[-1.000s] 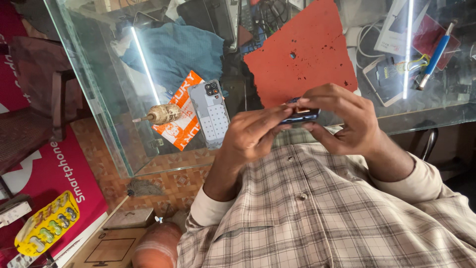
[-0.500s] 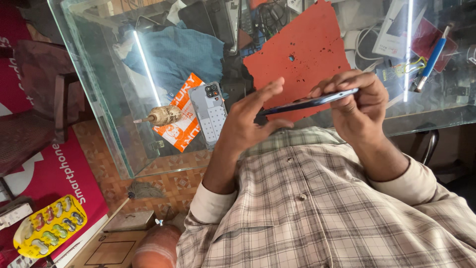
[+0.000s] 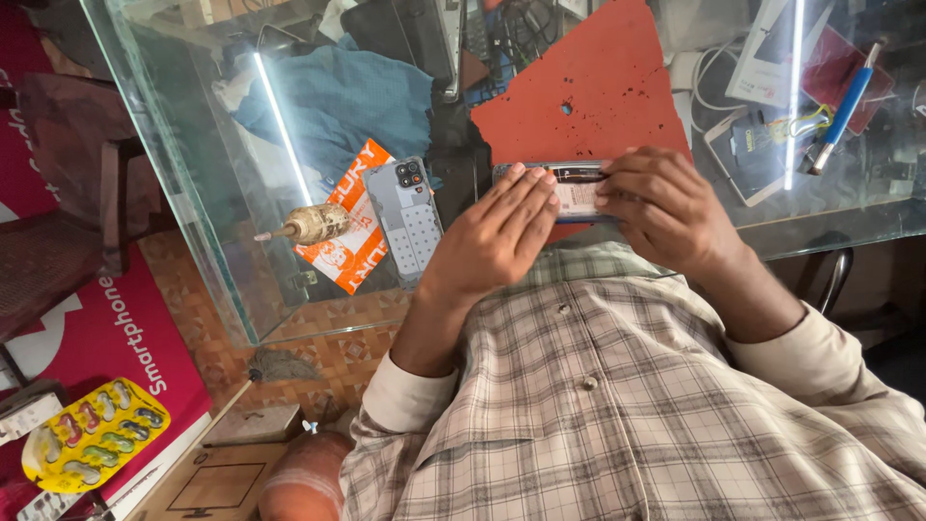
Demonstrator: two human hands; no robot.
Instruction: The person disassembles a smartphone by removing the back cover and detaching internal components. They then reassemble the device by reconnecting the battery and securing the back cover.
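head view, phone: open phone (image 3: 569, 190) lay flat on the red mat (image 3: 588, 106), back cover off, insides facing up, just in front of my chest
head view, left hand: my left hand (image 3: 494, 236) lay over the phone's left end, fingers (image 3: 526, 193) flat and together on top of it, pressing rather than clasping
head view, right hand: my right hand (image 3: 666, 207) covered the phone's right end, fingertips curled down onto its upper face; pinch or mere touch, could not tell
head view, table: glass table (image 3: 193, 174) carried the mat
head view, nearby left: grey back cover (image 3: 405, 217) lay on an orange packet (image 3: 352, 227), just left of my left hand; brush-like tool (image 3: 313, 224) further left
head view, nearby right: blue-handled tool (image 3: 844, 106) well apart at the far right
head view, floor: yellow tray (image 3: 92, 449) down by my left side
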